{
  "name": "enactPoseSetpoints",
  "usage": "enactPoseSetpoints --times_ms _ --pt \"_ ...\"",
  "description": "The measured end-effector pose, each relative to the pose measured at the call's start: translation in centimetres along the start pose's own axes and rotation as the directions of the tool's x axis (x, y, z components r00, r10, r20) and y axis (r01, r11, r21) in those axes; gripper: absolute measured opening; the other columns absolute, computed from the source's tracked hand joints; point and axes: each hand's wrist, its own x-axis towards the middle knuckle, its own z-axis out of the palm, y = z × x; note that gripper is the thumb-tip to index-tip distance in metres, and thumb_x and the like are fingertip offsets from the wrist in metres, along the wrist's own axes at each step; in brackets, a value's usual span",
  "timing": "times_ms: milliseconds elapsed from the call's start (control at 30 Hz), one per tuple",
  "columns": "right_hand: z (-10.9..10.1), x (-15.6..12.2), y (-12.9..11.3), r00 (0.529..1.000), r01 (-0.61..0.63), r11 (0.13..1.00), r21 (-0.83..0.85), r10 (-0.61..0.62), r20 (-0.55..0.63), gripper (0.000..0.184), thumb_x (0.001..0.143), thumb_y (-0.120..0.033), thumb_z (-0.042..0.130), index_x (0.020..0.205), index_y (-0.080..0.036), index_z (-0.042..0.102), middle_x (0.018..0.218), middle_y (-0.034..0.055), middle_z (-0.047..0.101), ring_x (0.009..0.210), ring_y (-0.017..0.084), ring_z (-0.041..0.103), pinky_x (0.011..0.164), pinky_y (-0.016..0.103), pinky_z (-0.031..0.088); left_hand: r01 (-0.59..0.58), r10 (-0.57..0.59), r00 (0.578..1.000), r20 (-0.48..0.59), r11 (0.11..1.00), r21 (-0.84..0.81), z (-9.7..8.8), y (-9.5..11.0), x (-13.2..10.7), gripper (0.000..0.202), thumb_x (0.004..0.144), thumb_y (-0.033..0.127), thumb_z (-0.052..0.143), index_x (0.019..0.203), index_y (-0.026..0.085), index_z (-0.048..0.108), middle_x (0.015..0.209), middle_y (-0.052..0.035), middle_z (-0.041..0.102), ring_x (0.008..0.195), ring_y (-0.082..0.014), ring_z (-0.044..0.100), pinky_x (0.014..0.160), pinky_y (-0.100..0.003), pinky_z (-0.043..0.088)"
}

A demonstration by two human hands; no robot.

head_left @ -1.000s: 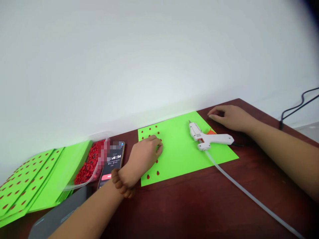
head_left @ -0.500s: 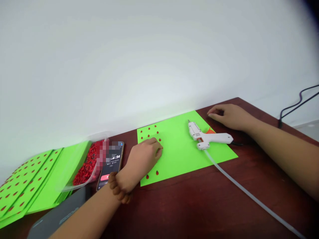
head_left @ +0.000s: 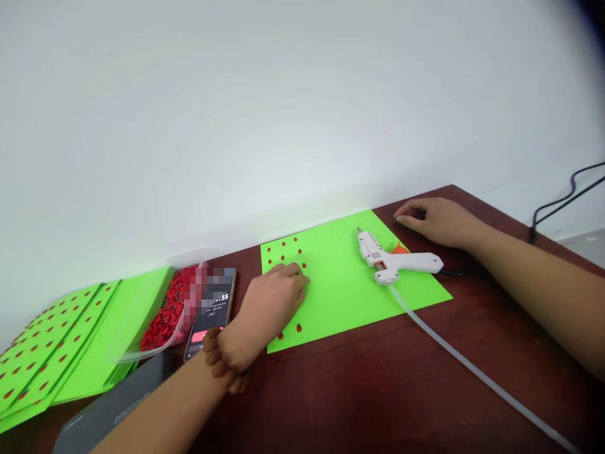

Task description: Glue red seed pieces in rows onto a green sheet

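Note:
My left hand (head_left: 274, 296) lies over the left part of a bright green sheet (head_left: 340, 296), with its fingers bent and pressed together on the paper. Whatever is under the fingertips is hidden. Small red drop-shaped pieces (head_left: 299, 328) sit in rows on the sheet around this hand. My right hand (head_left: 432, 221) rests on the table past the sheet's right edge, loosely curled, a gap between thumb and fingers and nothing visible in it. Between the hands, a white glue gun (head_left: 378, 255) lies on the sheet with a long glue stick (head_left: 454, 350) out of its back.
To the left, a clear container (head_left: 165, 343) holds red pieces (head_left: 165, 315), beside a phone (head_left: 215, 321) showing a timer. Stacked green sheets (head_left: 89, 372) with red dots lie farther left, behind a dark grey box (head_left: 113, 403). Black cables (head_left: 553, 211) hang at the right.
My left hand stays at nearly the same spot, its fingers shifted very slightly on the sheet. The right hand and glue gun hold still; the phone's timer has advanced.

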Motion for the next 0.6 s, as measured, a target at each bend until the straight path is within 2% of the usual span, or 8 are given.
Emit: enactPoseSetpoints --times_ms 100,200,300,367,400,433,500,600 --pt "-0.1 -0.1 -0.1 1.0 -0.011 1.0 0.003 0.011 0.004 0.021 0.093 -0.046 0.065 0.1 -0.031 0.079 0.107 0.0053 0.082 0.096 0.03 0.074 0.081 0.045 0.057 0.036 -0.035 0.998 -0.052 0.999 0.009 -2.0 -0.4 -0.5 0.032 0.1 0.022 0.051 0.109 0.028 0.081 0.121 -0.005 0.077 0.102 -0.0263 0.071 0.074 -0.037 0.052" --pt "-0.2 -0.2 -0.3 1.0 -0.024 1.0 0.014 0.024 0.005 0.021 0.092 -0.046 0.066 0.099 -0.03 0.079 0.105 0.0057 0.082 0.094 0.03 0.074 0.081 0.045 0.056 0.19 -0.184 0.952 -0.243 0.982 0.003 -7.0 -3.1 -2.4 0.038 0.104 0.037 0.046 0.127 0.027 0.075 0.134 -0.0051 0.073 0.088 -0.02 0.068 0.076 -0.035 0.051" --pt "-0.2 -0.3 -0.4 1.0 -0.024 1.0 0.017 0.024 0.003 0.021 0.092 -0.045 0.066 0.1 -0.03 0.079 0.105 0.0059 0.082 0.095 0.031 0.074 0.081 0.045 0.056 0.515 -0.457 0.755 -0.47 0.857 -0.007 -11.7 -8.9 -5.8 0.044 0.097 0.056 0.051 0.118 0.026 0.077 0.101 0.0024 0.076 0.076 -0.0143 0.062 0.079 -0.03 0.046" --pt "-0.2 -0.2 -0.4 1.0 -0.028 0.999 0.016 0.028 0.007 0.021 0.092 -0.044 0.065 0.099 -0.03 0.079 0.106 0.0061 0.082 0.096 0.031 0.074 0.08 0.045 0.056 0.715 -0.654 0.671 -0.348 0.695 0.072 -12.7 -13.2 -8.1 0.047 0.097 0.055 0.046 0.115 0.024 0.077 0.084 0.0029 0.073 0.077 -0.0163 0.06 0.078 -0.029 0.042" --pt "-0.2 -0.2 -0.4 0.999 -0.032 0.999 0.018 0.032 0.01 0.021 0.092 -0.044 0.065 0.099 -0.03 0.079 0.107 0.0061 0.082 0.096 0.032 0.074 0.081 0.045 0.056 0.735 -0.704 0.677 -0.214 0.663 0.141 -12.3 -15.1 -9.2 0.049 0.097 0.054 0.043 0.111 0.022 0.077 0.078 0.0014 0.072 0.075 -0.0178 0.059 0.076 -0.029 0.041" --pt "-0.1 -0.2 -0.4 0.999 -0.038 0.999 0.022 0.038 0.012 0.021 0.091 -0.045 0.066 0.099 -0.031 0.079 0.108 0.0061 0.082 0.097 0.032 0.074 0.081 0.046 0.056 0.686 -0.687 0.723 -0.071 0.703 0.189 -11.5 -16.6 -10.1 0.048 0.098 0.051 0.041 0.11 0.022 0.078 0.078 0.0004 0.074 0.074 -0.0188 0.059 0.076 -0.03 0.04" --pt "-0.1 -0.2 -0.3 0.999 -0.052 0.998 0.035 0.051 0.013 0.022 0.091 -0.047 0.065 0.099 -0.03 0.079 0.109 0.0067 0.082 0.098 0.033 0.073 0.082 0.046 0.056 0.613 -0.634 0.768 0.089 0.769 0.182 -9.1 -18.3 -11.4 0.036 0.094 0.043 0.049 0.103 0.025 0.079 0.085 0.0014 0.08 0.077 -0.0192 0.062 0.077 -0.029 0.041" --pt "-0.2 -0.4 -0.4 0.998 -0.054 0.998 0.041 0.054 0.021 0.025 0.092 -0.048 0.064 0.1 -0.028 0.079 0.109 0.0084 0.082 0.099 0.033 0.073 0.082 0.045 0.055 0.535 -0.552 0.823 0.138 0.833 0.139 -5.9 -18.4 -12.2 0.028 0.092 0.032 0.052 0.098 0.028 0.079 0.1 0.0021 0.082 0.083 -0.0184 0.064 0.081 -0.028 0.041"
